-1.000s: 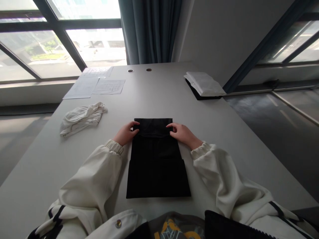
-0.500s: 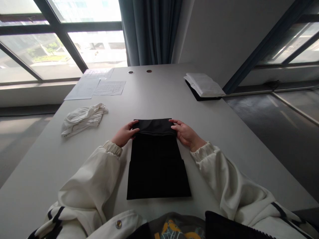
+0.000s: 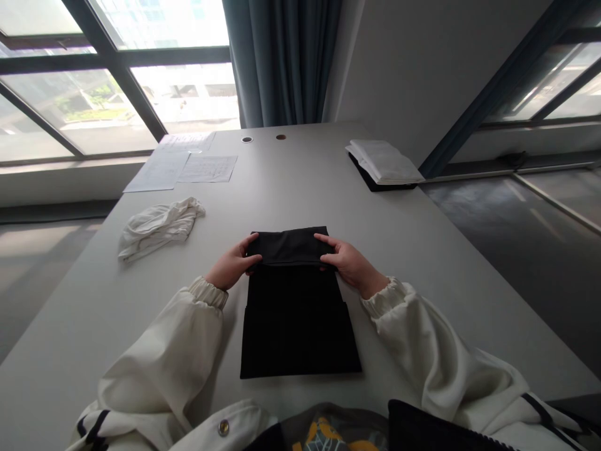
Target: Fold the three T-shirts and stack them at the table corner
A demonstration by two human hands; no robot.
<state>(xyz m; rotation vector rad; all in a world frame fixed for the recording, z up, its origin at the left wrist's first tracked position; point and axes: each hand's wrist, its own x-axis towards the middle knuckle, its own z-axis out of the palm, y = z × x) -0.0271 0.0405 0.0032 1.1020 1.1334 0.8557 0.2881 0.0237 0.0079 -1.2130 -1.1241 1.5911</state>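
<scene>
On the long grey table (image 3: 300, 181) there is one flat black folded cloth (image 3: 298, 319), one crumpled white cloth (image 3: 157, 227) at the left, and one folded white cloth (image 3: 385, 160) lying on a dark flat thing at the far right edge. About three white paper sheets (image 3: 185, 164) lie at the far left, and two small round caps (image 3: 263, 138) sit in the table near the curtain.

The black cloth lies in the middle of the table, just in front of the person. Its far end is folded over into a thick band. The left hand (image 3: 231, 266) pinches the left end of this band, thumb on top and the other fingers curled under it. The right hand (image 3: 347, 263) grips the right end in the same way, fingers closed on the fabric.

The fingertips under the band are hidden. The print on the papers is too small to read, and the dark thing under the folded white cloth is mostly covered.
</scene>
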